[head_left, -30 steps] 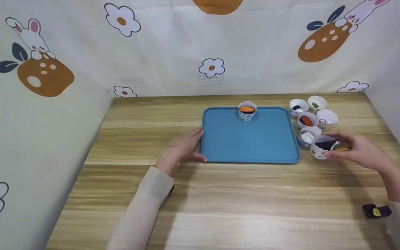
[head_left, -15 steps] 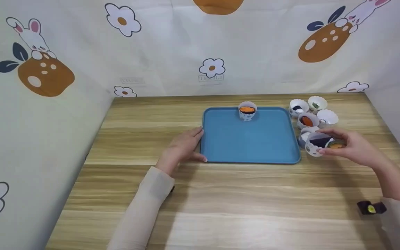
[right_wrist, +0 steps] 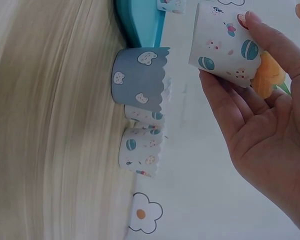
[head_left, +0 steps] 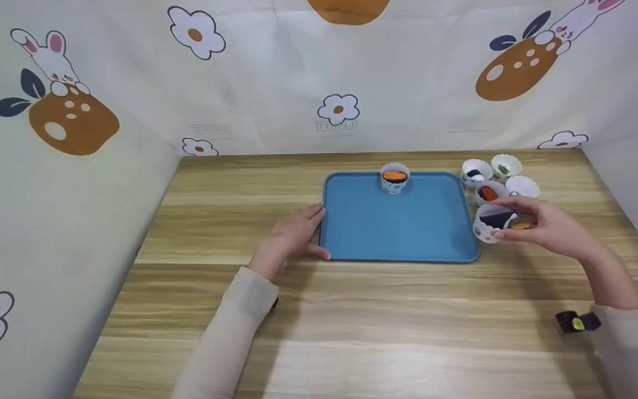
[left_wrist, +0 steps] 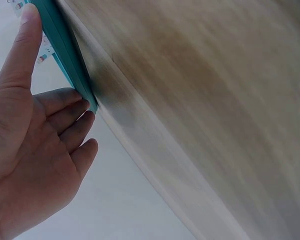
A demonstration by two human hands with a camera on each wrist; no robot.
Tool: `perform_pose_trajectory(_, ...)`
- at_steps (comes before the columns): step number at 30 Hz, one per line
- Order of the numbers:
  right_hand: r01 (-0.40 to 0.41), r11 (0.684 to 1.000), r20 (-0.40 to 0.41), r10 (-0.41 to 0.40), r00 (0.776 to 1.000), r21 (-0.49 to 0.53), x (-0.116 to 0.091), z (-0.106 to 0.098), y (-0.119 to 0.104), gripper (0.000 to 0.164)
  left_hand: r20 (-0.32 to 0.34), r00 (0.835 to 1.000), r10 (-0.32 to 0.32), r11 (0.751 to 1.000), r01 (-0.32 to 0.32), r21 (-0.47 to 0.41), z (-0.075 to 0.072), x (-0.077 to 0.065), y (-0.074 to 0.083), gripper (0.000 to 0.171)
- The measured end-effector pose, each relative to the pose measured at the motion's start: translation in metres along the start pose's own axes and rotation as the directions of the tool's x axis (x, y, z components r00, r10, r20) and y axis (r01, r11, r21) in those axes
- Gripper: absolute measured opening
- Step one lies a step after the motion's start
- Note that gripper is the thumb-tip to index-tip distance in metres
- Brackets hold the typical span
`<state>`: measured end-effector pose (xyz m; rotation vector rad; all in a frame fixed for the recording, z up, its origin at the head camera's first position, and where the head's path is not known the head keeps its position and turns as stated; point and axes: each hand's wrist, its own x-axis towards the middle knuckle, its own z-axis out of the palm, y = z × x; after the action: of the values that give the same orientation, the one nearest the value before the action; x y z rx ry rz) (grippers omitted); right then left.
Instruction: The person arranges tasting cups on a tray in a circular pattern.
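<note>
At the left edge of the blue tray (head_left: 396, 227), my left hand (head_left: 291, 235) rests with relaxed fingers along the side and the thumb at the front corner. In the left wrist view the thumb lies against the tray's rim (left_wrist: 65, 45). My right hand (head_left: 554, 230) grips a white patterned paper baking cup (right_wrist: 222, 42) with a scalloped rim, raised above the table just right of the tray. A dark triangular piece (head_left: 495, 219) shows inside it, and an orange piece with green (right_wrist: 267, 75) pokes out at the rim. A similar cup (head_left: 394, 187) with an orange-topped piece stands at the tray's back edge.
Several more cups cluster right of the tray, among them one with a red-orange filling (head_left: 488, 193) and one with green bits (head_left: 505, 166). A grey bear-print cup (right_wrist: 140, 77) stands below the held one, hidden in the head view. Patterned cloth (head_left: 263, 77) bounds the wooden table.
My right hand has moved left and slightly back with the paper cup, which now covers the grey cup in the head view. The left hand and the tray stay put.
</note>
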<state>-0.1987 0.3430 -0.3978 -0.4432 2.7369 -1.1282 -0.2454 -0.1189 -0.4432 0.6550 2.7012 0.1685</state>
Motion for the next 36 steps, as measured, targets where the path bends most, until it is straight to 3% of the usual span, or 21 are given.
perform_pose_trajectory(29,0.062,0.996,-0.043,-0.06,0.997,0.06,0.038,0.018,-0.012,0.054,-0.006,1.0,0.004,0.999,-0.004,-0.041,0.002,-0.001,-0.001,0.107)
perform_pose_trajectory(36,0.006,1.0,-0.03,-0.005,1.0,0.027,0.047,0.02,-0.013,0.059,-0.002,1.0,-0.007,0.999,0.007,-0.043,0.001,0.0,0.0,0.107)
